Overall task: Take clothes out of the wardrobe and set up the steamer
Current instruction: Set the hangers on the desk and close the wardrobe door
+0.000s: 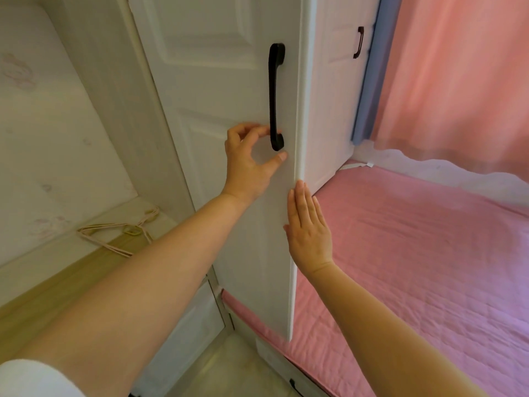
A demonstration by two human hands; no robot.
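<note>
Wardrobe door [229, 81] top cut off at frame edge (inside hidden behind door), left fingertips [264, 130] behind handle [276, 96].

A bed [429, 267] under a pink quilted cover fills the side from three to five o'clock. Behind it, at one to two o'clock, hangs a pink curtain [458, 81], with a blue strip of curtain [369, 87] on its near edge. White scalloped fabric [415, 164] runs along the curtain's foot, touching the bed. At nine o'clock a pale wooden ledge [57, 276] sits in an alcove, and beige clothes hangers [114, 233] lie flat on it. The alcove wall [43, 124] above bears faint pinkish marks. At six o'clock shows pale floor [217, 368].
</note>
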